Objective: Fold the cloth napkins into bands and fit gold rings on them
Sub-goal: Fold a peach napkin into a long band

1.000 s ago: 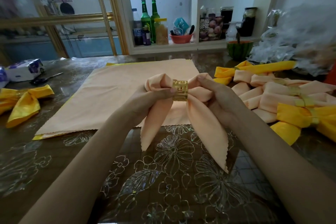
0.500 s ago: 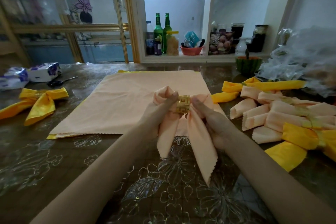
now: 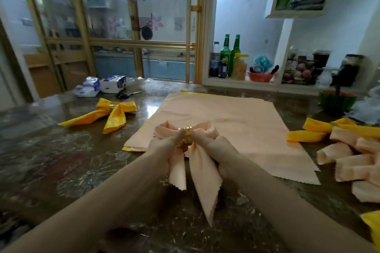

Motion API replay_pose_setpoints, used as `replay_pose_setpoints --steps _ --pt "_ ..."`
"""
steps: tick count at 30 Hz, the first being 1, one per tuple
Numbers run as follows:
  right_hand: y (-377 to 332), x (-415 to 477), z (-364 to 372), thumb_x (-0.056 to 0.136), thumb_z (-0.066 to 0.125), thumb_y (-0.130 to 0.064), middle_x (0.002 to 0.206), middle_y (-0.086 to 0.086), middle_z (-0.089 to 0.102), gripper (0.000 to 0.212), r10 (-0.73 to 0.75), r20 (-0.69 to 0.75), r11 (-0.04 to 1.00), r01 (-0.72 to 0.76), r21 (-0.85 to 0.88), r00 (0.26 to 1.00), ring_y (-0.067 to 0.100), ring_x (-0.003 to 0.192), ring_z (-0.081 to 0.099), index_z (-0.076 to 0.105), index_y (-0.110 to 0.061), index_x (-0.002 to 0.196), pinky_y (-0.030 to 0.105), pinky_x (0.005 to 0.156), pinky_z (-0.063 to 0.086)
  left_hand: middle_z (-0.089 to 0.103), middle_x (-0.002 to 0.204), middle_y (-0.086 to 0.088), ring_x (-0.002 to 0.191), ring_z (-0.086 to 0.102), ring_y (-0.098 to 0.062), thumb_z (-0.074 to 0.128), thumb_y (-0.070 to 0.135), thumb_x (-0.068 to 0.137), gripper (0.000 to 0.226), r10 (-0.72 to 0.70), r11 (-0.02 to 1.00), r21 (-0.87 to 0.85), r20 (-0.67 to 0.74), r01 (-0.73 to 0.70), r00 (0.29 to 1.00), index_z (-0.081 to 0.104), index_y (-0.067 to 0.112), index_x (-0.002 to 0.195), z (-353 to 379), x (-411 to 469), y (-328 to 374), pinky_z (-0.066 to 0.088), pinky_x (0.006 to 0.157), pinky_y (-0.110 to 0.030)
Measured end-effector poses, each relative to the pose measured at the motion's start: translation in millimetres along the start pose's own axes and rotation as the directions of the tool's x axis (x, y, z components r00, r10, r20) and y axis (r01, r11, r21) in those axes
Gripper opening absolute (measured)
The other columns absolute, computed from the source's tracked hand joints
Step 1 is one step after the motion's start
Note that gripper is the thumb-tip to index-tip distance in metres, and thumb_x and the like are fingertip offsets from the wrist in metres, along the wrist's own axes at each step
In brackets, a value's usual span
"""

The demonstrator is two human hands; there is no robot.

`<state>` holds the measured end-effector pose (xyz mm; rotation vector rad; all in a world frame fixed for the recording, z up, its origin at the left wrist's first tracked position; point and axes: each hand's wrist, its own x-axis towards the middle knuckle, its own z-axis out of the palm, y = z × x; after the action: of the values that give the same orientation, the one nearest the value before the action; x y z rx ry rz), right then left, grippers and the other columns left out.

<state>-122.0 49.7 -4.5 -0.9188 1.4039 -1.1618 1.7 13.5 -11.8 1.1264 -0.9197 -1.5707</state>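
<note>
Above the near middle of the desk (image 3: 61, 160), the left hand (image 3: 164, 147) and right hand (image 3: 214, 147) pinch a peach napkin (image 3: 198, 168) on either side of the gold ring (image 3: 186, 136) round its middle, two tails hanging down. A flat peach cloth (image 3: 236, 121) lies just beyond. A ringed yellow napkin (image 3: 115, 114) lies far left, and a pile of folded napkins (image 3: 349, 158) lies right.

1. We hold a peach cloth napkin folded into a bow (image 3: 202, 167) above the dark glossy floral table (image 3: 61, 160).
2. Our left hand (image 3: 164, 146) and right hand (image 3: 213, 146) pinch it either side of the gold lattice ring (image 3: 186, 136).
3. A flat peach cloth (image 3: 236, 125) lies behind.
4. A yellow ringed bow napkin (image 3: 112, 112) rests to the left.
</note>
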Motion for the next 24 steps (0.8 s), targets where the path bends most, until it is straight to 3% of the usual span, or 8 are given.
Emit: replay_pose_setpoints --steps 5,7,11,14,16,19,21,24 --pt "4.3 26.2 93.0 0.084 0.07 -0.028 0.103 0.013 0.064 0.044 0.044 0.132 0.998 -0.036 -0.059 0.99 0.022 0.087 0.063 0.056 -0.004 0.118 0.03 0.066 0.055 0.06 0.088 -0.019 0.068 0.059 -0.025 0.067 0.014 0.084 0.02 0.111 0.993 0.061 -0.152 -0.103 0.982 0.054 0.008 0.097 -91.0 10.6 25.4 0.053 0.046 -0.034" --pt "8.9 35.2 123.2 0.084 0.069 -0.029 0.109 0.01 0.064 0.045 0.009 0.163 0.991 0.012 -0.13 0.987 0.022 0.098 0.062 0.058 -0.004 0.12 0.029 0.076 0.053 0.062 0.097 -0.022 0.072 0.061 -0.027 0.069 0.016 0.083 0.032 0.093 0.994 0.074 -0.218 -0.078 0.972 0.054 0.005 0.108 -123.8 15.9 30.3 0.053 0.049 -0.034" --pt "17.7 53.0 172.5 0.086 0.064 -0.035 0.118 0.009 0.063 0.041 -0.128 0.212 0.9 0.203 -0.385 0.969 0.021 0.11 0.058 0.062 -0.012 0.12 0.029 0.086 0.047 0.056 0.091 -0.016 0.068 0.057 -0.021 0.063 0.012 0.088 0.015 0.1 0.98 0.193 -0.309 -0.04 0.946 0.049 0.012 0.09 -170.1 28.9 41.4 0.048 0.045 -0.028" --pt "19.5 63.0 195.8 0.092 0.055 -0.037 0.119 0.008 0.062 0.038 -0.203 0.165 0.837 0.259 -0.481 0.965 0.024 0.112 0.056 0.059 -0.014 0.122 0.025 0.08 0.04 0.061 0.097 -0.017 0.085 0.062 -0.027 0.066 0.005 0.084 0.022 0.101 0.935 0.354 -0.317 0.019 0.943 0.056 0.005 0.104 -190.9 35.2 54.7 0.05 0.057 -0.031" --pt "19.1 72.6 209.3 0.096 0.046 -0.039 0.123 0.008 0.058 0.04 -0.26 0.141 0.808 0.295 -0.511 0.955 0.026 0.112 0.054 0.05 -0.014 0.127 0.024 0.075 0.034 0.063 0.094 -0.016 0.082 0.06 -0.026 0.06 0.002 0.087 0.017 0.28 0.831 0.551 -0.289 -0.08 0.916 0.06 0.0 0.104 -200.4 42.4 61.1 0.048 0.062 -0.031" --pt "19.8 87.8 226.4 0.097 0.036 -0.043 0.13 0.013 0.05 0.053 -0.302 0.154 0.685 0.326 -0.652 0.941 0.032 0.115 0.051 0.029 -0.013 0.14 0.034 0.08 0.04 0.066 0.087 -0.009 0.078 0.06 -0.023 0.059 0.015 0.089 0.014 0.569 0.576 0.788 -0.196 -0.217 0.799 0.068 0.005 0.095 -209.2 51.9 66.8 0.042 0.061 -0.029" --pt "22.8 96.2 236.6 0.097 0.036 -0.04 0.135 0.014 0.044 0.056 -0.32 0.116 0.547 0.283 -0.788 0.94 0.032 0.12 0.048 0.025 -0.008 0.142 0.038 0.087 0.043 0.069 0.089 -0.011 0.083 0.064 -0.027 0.062 0.026 0.087 0.018 0.63 0.452 0.872 -0.162 -0.189 0.76 0.069 0.009 0.091 -225.7 66.7 68.3 0.04 0.063 -0.027" --pt "27.3 97.8 244.8 0.096 0.044 -0.036 0.136 0.013 0.039 0.055 -0.425 0.114 0.403 0.3 -0.864 0.898 0.03 0.123 0.045 0.026 -0.01 0.141 0.038 0.091 0.044 0.066 0.11 -0.014 0.103 0.06 -0.029 0.058 0.027 0.09 0.026 0.616 0.279 0.959 -0.136 -0.053 0.776 0.069 0.011 0.109 -249.8 88.4 63.7 0.044 0.08 -0.031"
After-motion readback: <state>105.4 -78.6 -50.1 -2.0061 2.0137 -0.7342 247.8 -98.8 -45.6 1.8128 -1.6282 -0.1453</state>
